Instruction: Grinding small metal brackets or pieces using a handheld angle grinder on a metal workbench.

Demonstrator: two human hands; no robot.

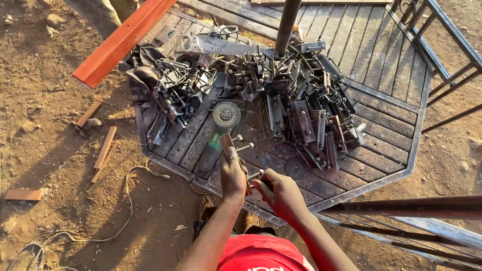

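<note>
My left hand (232,173) grips a small flat metal bracket (228,142) with a bolt (244,147) sticking out to the right, held upright over the near edge of a metal octagonal table (381,183). My right hand (281,193) is closed around a short bolt or pin (255,175), its tip touching the bracket's lower part. Just beyond my hands a green angle grinder (217,135) lies on the table with its disc facing up. Behind it sits a large heap of similar metal brackets (296,100).
A hand saw (213,46) and dark cloth (143,70) lie at the table's far left. An orange-red beam (120,40) crosses top left. A pole (287,22) rises from the table's middle. Wood scraps (104,148) and a cable (125,200) lie on the dirt. Metal frames (432,45) stand right.
</note>
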